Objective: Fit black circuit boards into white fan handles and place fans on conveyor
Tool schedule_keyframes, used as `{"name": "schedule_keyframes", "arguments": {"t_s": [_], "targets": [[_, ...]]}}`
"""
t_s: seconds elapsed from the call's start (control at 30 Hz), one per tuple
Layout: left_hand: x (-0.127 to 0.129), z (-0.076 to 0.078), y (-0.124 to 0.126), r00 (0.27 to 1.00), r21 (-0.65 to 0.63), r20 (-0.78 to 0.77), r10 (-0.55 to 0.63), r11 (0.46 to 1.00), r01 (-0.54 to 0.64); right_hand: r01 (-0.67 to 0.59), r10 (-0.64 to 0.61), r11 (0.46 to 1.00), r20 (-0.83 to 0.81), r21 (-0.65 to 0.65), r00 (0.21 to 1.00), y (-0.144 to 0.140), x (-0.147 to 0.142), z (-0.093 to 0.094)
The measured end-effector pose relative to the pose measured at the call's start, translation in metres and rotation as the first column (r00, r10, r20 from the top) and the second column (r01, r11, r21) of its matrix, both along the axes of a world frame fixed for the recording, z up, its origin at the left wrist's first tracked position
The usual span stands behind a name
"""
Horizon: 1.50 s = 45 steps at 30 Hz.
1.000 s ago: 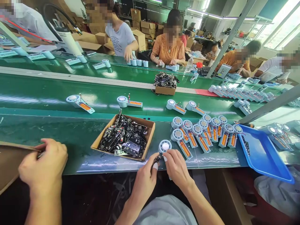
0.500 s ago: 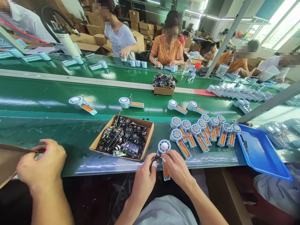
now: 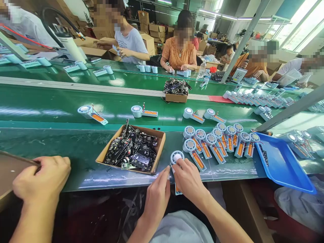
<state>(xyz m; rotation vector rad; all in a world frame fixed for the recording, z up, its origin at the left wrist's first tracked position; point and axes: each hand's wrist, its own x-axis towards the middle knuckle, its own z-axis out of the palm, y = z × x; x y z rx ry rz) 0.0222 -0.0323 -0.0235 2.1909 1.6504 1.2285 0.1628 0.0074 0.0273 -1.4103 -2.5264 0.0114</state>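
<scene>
My right hand [image 3: 188, 179] grips a white device [image 3: 176, 157] with a round head and an orange battery in its handle, at the near edge of the green bench [image 3: 83, 152]. My left hand [image 3: 157, 194] is closed against the device's handle, fingertips touching my right hand. The small black circuit board it pinches is almost hidden between the fingers. A cardboard box [image 3: 155, 152] full of black circuit boards stands just left of my hands. A cluster of several similar white devices [image 3: 217, 141] lies to the right.
A co-worker's hand [image 3: 42, 179] at the far left holds a brown cardboard edge [image 3: 10, 165]. A blue tray [image 3: 283, 165] overhangs the bench at right. Single devices [image 3: 91, 113] ride the green conveyor beyond. Several people work on the far side.
My hands have closed together over the device's handle, hiding the black board that showed in my left fingers. The devices on the conveyor have drifted slightly right. The co-worker's hand has dropped lower.
</scene>
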Motion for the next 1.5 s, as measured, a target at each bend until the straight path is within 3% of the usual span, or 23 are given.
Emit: {"name": "schedule_keyframes", "arguments": {"t_s": [0.13,0.27,0.33,0.47,0.57,0.77,0.9,1.03,1.23,1.4,1.5], "targets": [[-0.001,0.003,-0.001,0.994,-0.032,0.111,-0.01,0.999,0.013,0.002,-0.008,0.989,-0.042,-0.145,0.999,0.004,0.004,0.009],[-0.005,0.008,0.001,0.955,-0.225,0.295,-0.002,0.972,0.072,0.026,-0.055,0.967,-0.108,-0.255,0.993,0.009,0.007,0.014],[-0.006,0.008,0.002,0.954,-0.235,0.301,-0.01,0.968,0.084,0.038,-0.067,0.965,-0.102,-0.259,0.993,0.009,0.005,0.014],[-0.002,0.002,0.001,0.994,-0.022,0.105,-0.04,0.999,0.043,0.056,-0.059,0.984,-0.01,-0.171,0.998,0.004,-0.003,0.008],[-0.002,-0.001,0.001,0.998,0.021,0.035,-0.047,0.999,0.047,0.062,-0.071,0.986,-0.056,-0.153,0.996,0.002,-0.002,-0.001],[-0.016,0.013,0.011,0.966,-0.22,0.225,-0.131,0.958,0.181,-0.122,0.02,0.968,-0.418,-0.218,0.908,0.011,0.022,-0.014],[-0.024,0.022,0.017,0.932,-0.312,0.323,-0.163,0.911,0.268,-0.259,0.115,0.944,-0.534,-0.203,0.838,0.016,0.029,-0.017],[-0.027,0.023,0.021,0.922,-0.319,0.331,-0.201,0.896,0.31,-0.241,0.096,0.954,-0.578,-0.18,0.811,0.016,0.027,-0.019],[-0.024,0.02,0.026,0.922,-0.305,0.315,-0.225,0.896,0.323,-0.17,0.022,0.961,-0.552,-0.219,0.834,0.017,0.029,-0.018],[-0.023,0.02,0.028,0.905,-0.333,0.365,-0.22,0.876,0.348,-0.243,0.05,0.935,-0.584,-0.257,0.811,0.022,0.036,-0.013],[-0.02,0.026,0.023,0.9,-0.372,0.397,-0.179,0.866,0.336,-0.221,-0.003,0.914,-0.55,-0.34,0.835,0.017,0.038,-0.007]]}}
